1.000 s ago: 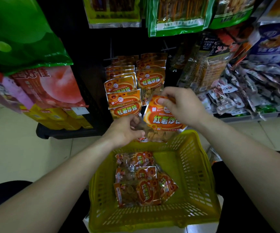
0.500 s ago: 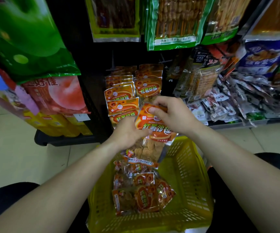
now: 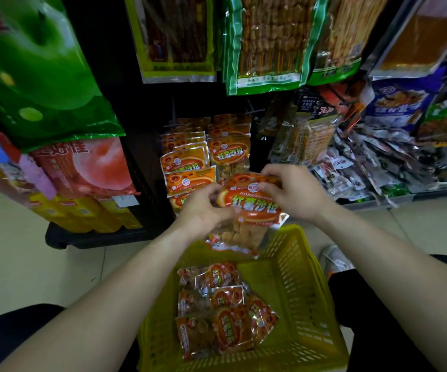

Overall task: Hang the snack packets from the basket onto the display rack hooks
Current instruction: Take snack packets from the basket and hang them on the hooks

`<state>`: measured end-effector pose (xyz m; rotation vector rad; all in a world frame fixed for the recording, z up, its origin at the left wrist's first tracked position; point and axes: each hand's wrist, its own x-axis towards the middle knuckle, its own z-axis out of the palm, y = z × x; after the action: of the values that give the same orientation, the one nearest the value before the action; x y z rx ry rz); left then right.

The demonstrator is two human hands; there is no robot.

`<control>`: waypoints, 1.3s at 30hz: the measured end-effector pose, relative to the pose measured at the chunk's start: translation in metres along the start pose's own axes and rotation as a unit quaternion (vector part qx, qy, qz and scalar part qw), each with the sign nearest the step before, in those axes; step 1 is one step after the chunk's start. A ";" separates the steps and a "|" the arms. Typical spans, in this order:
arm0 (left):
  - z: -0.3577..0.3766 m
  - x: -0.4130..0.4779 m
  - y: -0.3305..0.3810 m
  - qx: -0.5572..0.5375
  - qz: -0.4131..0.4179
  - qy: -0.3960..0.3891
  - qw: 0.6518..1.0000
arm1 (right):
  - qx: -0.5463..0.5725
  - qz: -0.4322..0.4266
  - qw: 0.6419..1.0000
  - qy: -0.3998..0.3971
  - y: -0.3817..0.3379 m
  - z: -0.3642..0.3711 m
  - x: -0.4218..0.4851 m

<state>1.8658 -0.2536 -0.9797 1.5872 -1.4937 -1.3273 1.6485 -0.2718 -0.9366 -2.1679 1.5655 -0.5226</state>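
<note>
Raised since the earlier frames, the orange snack packet [image 3: 252,208] is held just above the far rim of the yellow basket [image 3: 305,291], and the left hand [image 3: 203,210] has been brought up to its left edge. Its long axis is laid from 12 to 6 o'clock, slightly tilted, with the orange header toward 12, the clear end toward the basket and the printed face toward the camera. The left edge is gripped by the left hand; the header is pinched by the right hand [image 3: 295,194]. At 6 o'clock, loose packets [image 3: 222,310] are piled in the basket. At 11 o'clock of the held packet, hung packets [image 3: 187,167] are ranked on the display rack.
</note>
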 end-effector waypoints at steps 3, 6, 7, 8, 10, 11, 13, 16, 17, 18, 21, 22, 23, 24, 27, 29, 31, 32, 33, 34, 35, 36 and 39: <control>-0.006 0.007 -0.001 0.020 0.012 0.051 0.998 | -0.052 0.005 0.999 0.008 0.010 -0.016 0.020; -0.008 0.013 -0.010 0.050 -0.004 0.066 0.997 | -0.117 0.001 0.993 0.017 0.024 -0.023 0.048; -0.007 0.015 -0.014 0.057 -0.013 0.057 0.997 | -0.142 0.000 0.990 0.013 0.030 -0.021 0.060; -0.006 0.017 -0.018 0.067 -0.021 0.047 0.996 | -0.167 0.005 0.986 0.005 0.035 -0.017 0.071; -0.002 0.023 -0.029 0.088 -0.039 0.023 0.995 | -0.204 0.021 0.979 -0.015 0.046 -0.004 0.092; 0.002 0.028 -0.035 0.095 -0.049 0.012 0.994 | -0.213 0.025 0.976 -0.023 0.052 0.003 0.101; 0.012 0.042 -0.044 0.107 -0.063 -0.001 0.992 | -0.215 0.022 0.976 -0.032 0.064 0.019 0.119; 0.034 0.071 -0.056 0.131 -0.072 -0.014 0.989 | -0.204 0.034 0.977 -0.043 0.081 0.044 0.147; 0.042 0.082 -0.060 0.136 -0.076 -0.021 0.988 | -0.206 0.039 0.977 -0.050 0.086 0.052 0.156; 0.051 0.092 -0.066 0.138 -0.081 -0.026 0.987 | -0.208 0.042 0.976 -0.056 0.090 0.060 0.165; 0.076 0.123 -0.083 0.146 -0.103 -0.027 0.984 | -0.209 0.033 0.975 -0.070 0.099 0.083 0.190; 0.083 0.134 -0.089 0.151 -0.109 -0.023 0.982 | -0.212 0.028 0.974 -0.073 0.101 0.089 0.198; 0.088 0.144 -0.094 0.154 -0.115 -0.020 0.981 | -0.213 0.023 0.974 -0.075 0.104 0.095 0.205; 0.093 0.154 -0.097 0.154 -0.122 -0.016 0.980 | -0.210 0.020 0.975 -0.075 0.106 0.101 0.211; 0.101 0.181 -0.104 0.148 -0.140 0.005 0.979 | -0.183 0.021 0.981 -0.052 0.111 0.115 0.226; 0.104 0.196 -0.110 0.138 -0.154 0.022 0.978 | -0.168 0.027 0.985 -0.038 0.113 0.122 0.233; 0.109 0.207 -0.114 0.133 -0.163 0.031 0.977 | -0.157 0.029 0.987 -0.028 0.113 0.127 0.239; 0.110 0.212 -0.116 0.133 -0.167 0.037 0.976 | -0.158 0.027 0.987 -0.019 0.114 0.128 0.241; 0.112 0.215 -0.117 0.131 -0.170 0.043 0.976 | -0.163 0.023 0.986 -0.007 0.114 0.129 0.241; 0.113 0.218 -0.118 0.128 -0.170 0.044 0.976 | -0.169 0.019 0.986 0.003 0.114 0.129 0.241; 0.114 0.219 -0.119 0.127 -0.168 0.042 0.977 | -0.172 0.017 0.985 0.012 0.115 0.128 0.239; 0.115 0.219 -0.120 0.125 -0.165 0.039 0.978 | -0.173 0.016 0.985 0.023 0.115 0.126 0.237; 0.114 0.216 -0.123 0.126 -0.154 0.035 0.979 | -0.169 0.022 0.984 0.051 0.119 0.119 0.228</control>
<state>1.7807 -0.4111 -1.1869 2.0738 -1.4618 -1.2646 1.6838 -0.5098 -1.0874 -2.3756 1.8692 -0.3808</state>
